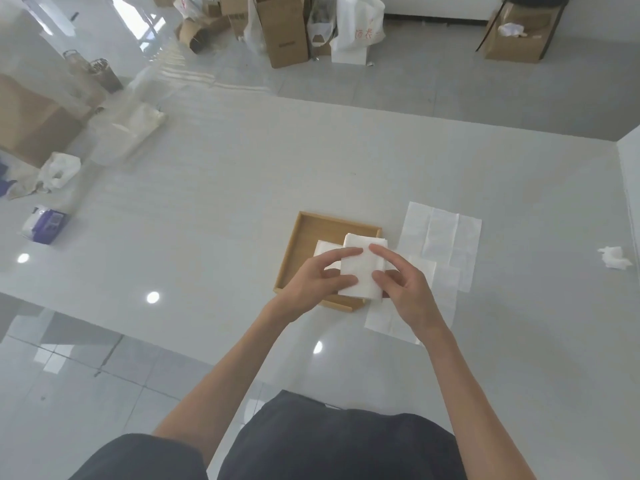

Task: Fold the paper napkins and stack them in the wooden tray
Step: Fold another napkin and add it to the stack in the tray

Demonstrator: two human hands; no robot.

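Observation:
A square wooden tray lies on the white table. Inside it rests a folded white napkin, partly hidden. Above the tray's right side I hold another folded white napkin between both hands: my left hand pinches its left edge with thumb and fingers, and my right hand pinches its right edge. To the right of the tray, unfolded napkins lie flat and overlapping on the table, one partly under my right hand.
A crumpled tissue lies at the table's right edge. At the far left are a purple tissue pack and a white plastic bag. Cardboard boxes and bags stand on the tiled floor beyond the table.

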